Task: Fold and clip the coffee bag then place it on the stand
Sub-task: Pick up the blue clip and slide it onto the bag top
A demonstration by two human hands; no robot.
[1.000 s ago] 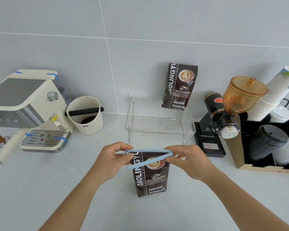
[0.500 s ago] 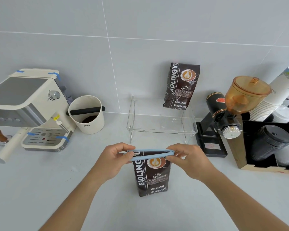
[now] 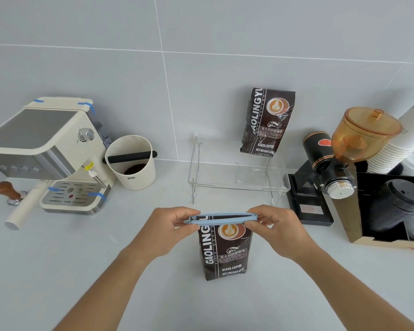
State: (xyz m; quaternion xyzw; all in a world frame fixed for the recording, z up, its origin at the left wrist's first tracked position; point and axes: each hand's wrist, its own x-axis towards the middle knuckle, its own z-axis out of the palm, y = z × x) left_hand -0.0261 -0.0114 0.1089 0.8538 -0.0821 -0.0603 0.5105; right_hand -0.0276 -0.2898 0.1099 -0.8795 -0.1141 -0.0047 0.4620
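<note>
A dark brown coffee bag (image 3: 225,252) stands upright on the white counter in front of me, its top folded over. A long light-blue clip (image 3: 221,218) lies across the folded top, its two arms pressed nearly together. My left hand (image 3: 170,226) pinches the clip's left end and my right hand (image 3: 276,225) pinches its right end. Behind the bag stands a clear acrylic stand (image 3: 237,177). A second, identical coffee bag (image 3: 268,120) rests on the stand's back right, leaning against the wall.
An espresso machine (image 3: 48,151) with a portafilter and a tamper (image 3: 9,192) sits at the left, a white knock box (image 3: 130,161) beside it. At the right are a black grinder (image 3: 332,163) with an amber hopper, stacked paper cups (image 3: 397,144) and black lids (image 3: 399,201).
The clip's lower arm, angled open a second ago, has swung up against the upper arm over the bag's folded top. Both hands stay at the clip's ends.
</note>
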